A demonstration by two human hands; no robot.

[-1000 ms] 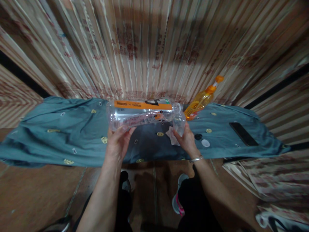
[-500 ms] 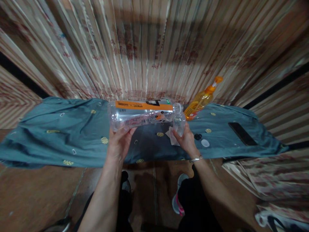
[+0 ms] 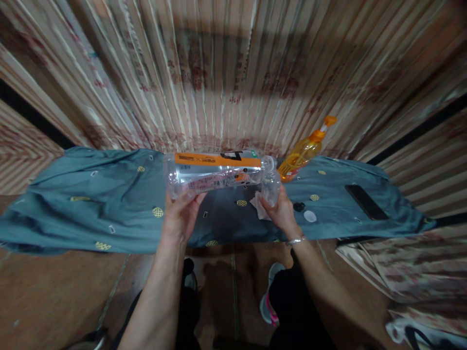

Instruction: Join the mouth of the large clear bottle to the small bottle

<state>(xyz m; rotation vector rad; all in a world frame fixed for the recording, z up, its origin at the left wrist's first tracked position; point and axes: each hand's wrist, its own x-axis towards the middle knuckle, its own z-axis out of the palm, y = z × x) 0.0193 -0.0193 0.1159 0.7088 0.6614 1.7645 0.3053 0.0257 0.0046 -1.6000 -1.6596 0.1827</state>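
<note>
A large clear plastic bottle (image 3: 215, 172) with an orange and silver label lies nearly level in the air, its mouth pointing right. My left hand (image 3: 182, 214) holds it from below near its base. In my right hand (image 3: 280, 209) is a small clear bottle (image 3: 270, 187), roughly upright, its top against the large bottle's mouth. Whether liquid passes between them is too unclear to tell. Just behind my right hand stands an orange pump bottle (image 3: 301, 153). A piece of white tissue (image 3: 260, 206) lies on the cloth beside my right hand.
A teal patterned cloth (image 3: 120, 199) covers the narrow table. Right of my right hand lie a small black object (image 3: 299, 206) and a white round disc (image 3: 310, 216). Farther right is a black phone (image 3: 367, 201). A striped curtain (image 3: 226, 73) hangs behind the table.
</note>
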